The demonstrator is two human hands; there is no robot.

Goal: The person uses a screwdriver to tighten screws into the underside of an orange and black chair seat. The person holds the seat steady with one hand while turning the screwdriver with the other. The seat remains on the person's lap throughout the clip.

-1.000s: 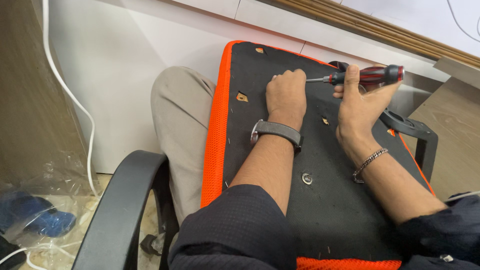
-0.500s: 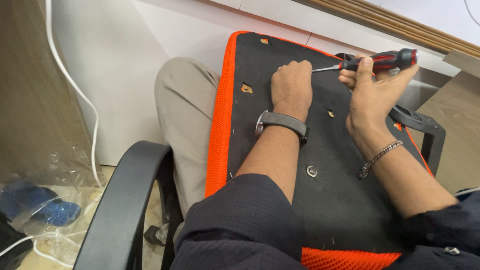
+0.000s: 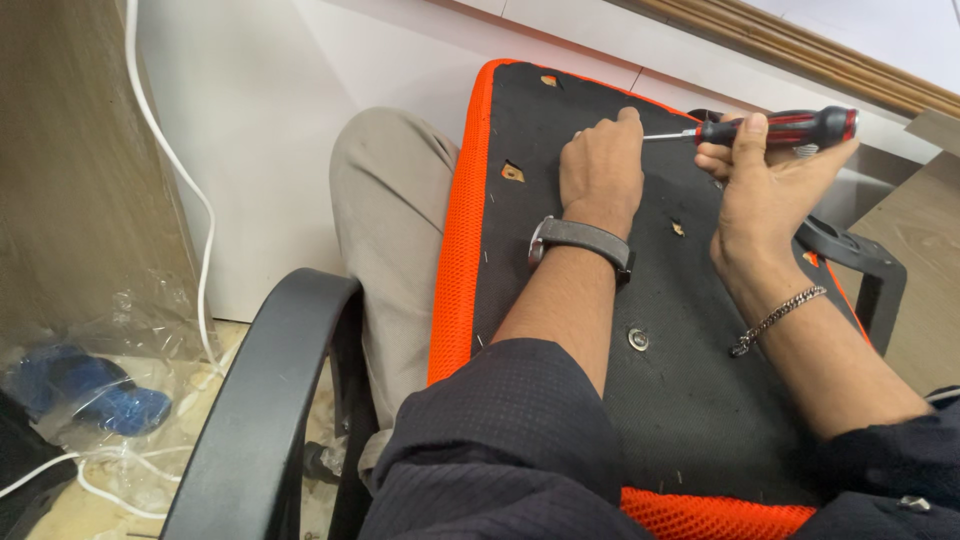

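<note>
An upturned chair seat (image 3: 560,120), black underside with an orange mesh edge, lies across my lap. My left hand (image 3: 600,165) rests fisted on the black underside near its far end, fingers curled around the screwdriver's metal tip. A grey watch (image 3: 585,238) is on that wrist. My right hand (image 3: 765,195) grips a red and black screwdriver (image 3: 785,128) held level, its shaft pointing left into my left hand. A chain bracelet (image 3: 775,320) hangs on the right wrist. A metal screw insert (image 3: 638,339) sits in the underside between my forearms.
A black armrest (image 3: 270,400) curves at the lower left and another black armrest (image 3: 850,250) stands at the right. A white cable (image 3: 195,210) hangs down the wall. Clear plastic wrap holding something blue (image 3: 90,390) lies on the floor. My knee in beige trousers (image 3: 390,220) shows beside the seat.
The screwdriver handle has tilted and shifted slightly in my right hand, while my left hand stays fisted at its tip on the seat underside. The view has shifted a little.
</note>
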